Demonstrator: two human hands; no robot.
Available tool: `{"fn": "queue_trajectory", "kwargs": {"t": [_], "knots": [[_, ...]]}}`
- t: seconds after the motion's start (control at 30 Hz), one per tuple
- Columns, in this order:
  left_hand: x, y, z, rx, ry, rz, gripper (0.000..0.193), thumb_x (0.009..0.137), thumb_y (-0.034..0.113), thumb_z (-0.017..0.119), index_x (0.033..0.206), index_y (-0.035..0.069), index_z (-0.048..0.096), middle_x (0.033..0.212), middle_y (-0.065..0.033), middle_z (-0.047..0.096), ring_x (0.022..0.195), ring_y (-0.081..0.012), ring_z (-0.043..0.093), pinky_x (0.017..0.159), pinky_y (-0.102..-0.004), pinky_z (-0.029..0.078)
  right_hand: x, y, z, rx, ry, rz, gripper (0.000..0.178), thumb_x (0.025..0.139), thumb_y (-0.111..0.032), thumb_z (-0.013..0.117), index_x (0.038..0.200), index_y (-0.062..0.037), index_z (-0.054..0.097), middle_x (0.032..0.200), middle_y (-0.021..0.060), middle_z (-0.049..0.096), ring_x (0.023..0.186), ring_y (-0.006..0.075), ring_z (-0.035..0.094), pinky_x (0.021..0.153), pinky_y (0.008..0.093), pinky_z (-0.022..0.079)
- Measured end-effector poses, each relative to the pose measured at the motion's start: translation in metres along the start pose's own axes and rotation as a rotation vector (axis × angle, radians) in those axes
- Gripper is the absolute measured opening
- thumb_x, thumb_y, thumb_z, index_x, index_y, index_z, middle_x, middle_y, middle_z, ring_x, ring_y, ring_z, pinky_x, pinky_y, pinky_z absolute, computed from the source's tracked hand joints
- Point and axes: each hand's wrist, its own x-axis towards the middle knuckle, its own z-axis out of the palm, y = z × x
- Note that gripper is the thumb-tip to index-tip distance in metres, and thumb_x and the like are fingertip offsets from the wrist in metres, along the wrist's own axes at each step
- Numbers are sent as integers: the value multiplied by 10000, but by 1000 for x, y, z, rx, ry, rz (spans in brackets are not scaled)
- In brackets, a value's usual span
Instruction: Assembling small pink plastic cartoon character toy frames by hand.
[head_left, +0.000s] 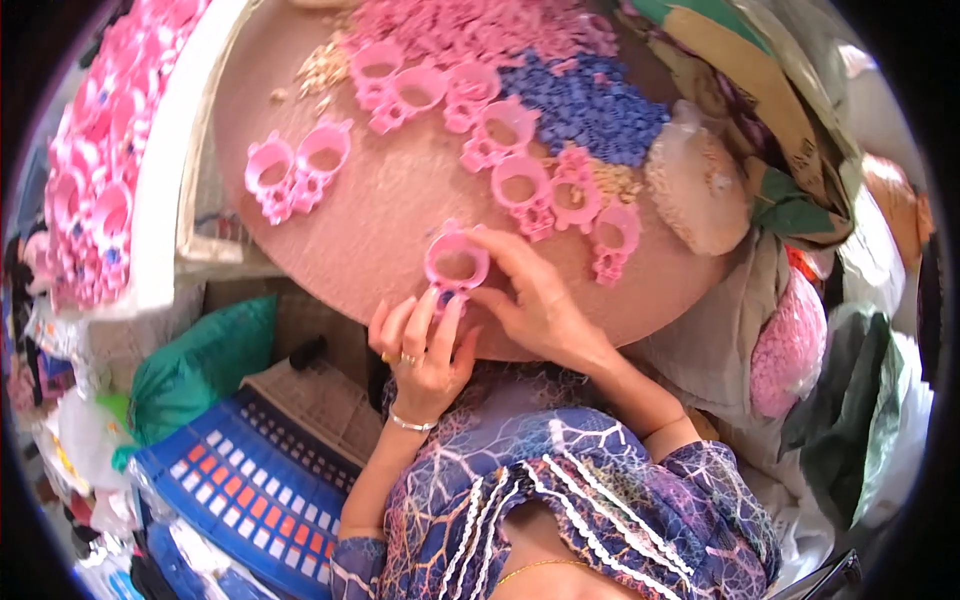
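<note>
A pink plastic piece (457, 262), a round ring with small ears and a narrower lower part, is held at the near edge of the round table. My right hand (540, 305) grips its right side, forefinger at the top of the ring and thumb lower down. My left hand (425, 345) has its fingers closed over the lower part, where a bit of blue (446, 297) shows. The left fingertips hide most of that end. Similar pink ring pieces (520, 182) lie in a row farther off, and a joined-looking pair (297, 165) rests to the left.
On the round table (380, 220) lie heaps of small pink parts (480, 25), blue parts (590, 105) and beige parts (325, 68). A bag of pale bits (700, 180) sits at its right edge. Left stands a white box (165, 170) of pink pieces; below it, a blue plastic basket (250, 490).
</note>
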Motion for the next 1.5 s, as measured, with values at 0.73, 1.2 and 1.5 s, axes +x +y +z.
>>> {"fn": "queue_trajectory", "kwargs": {"t": [0.73,1.2,1.5], "knots": [[-7,-5,15,-179,41,-101,477,778,58,830,1227,38,669,1193,-124,586,1048,-309,583,886,-418,506,29,30,-70,-825,322,120,119,811,-98,713,925,-73,733,827,103,715,866,289,653,797,421,457],[-10,-4,12,-218,55,-129,467,770,47,832,1212,35,681,1192,-116,598,1047,-296,589,877,-407,510,32,21,-69,-867,139,205,117,809,-42,633,889,-82,709,910,139,711,920,281,668,848,426,450],[-3,-3,16,-220,154,-130,548,748,42,861,1236,20,613,1169,-152,624,1019,-320,646,848,-395,537,15,-21,-53,303,44,340,177,896,-3,697,1072,-14,703,941,-18,620,785,50,578,715,203,463]]}}
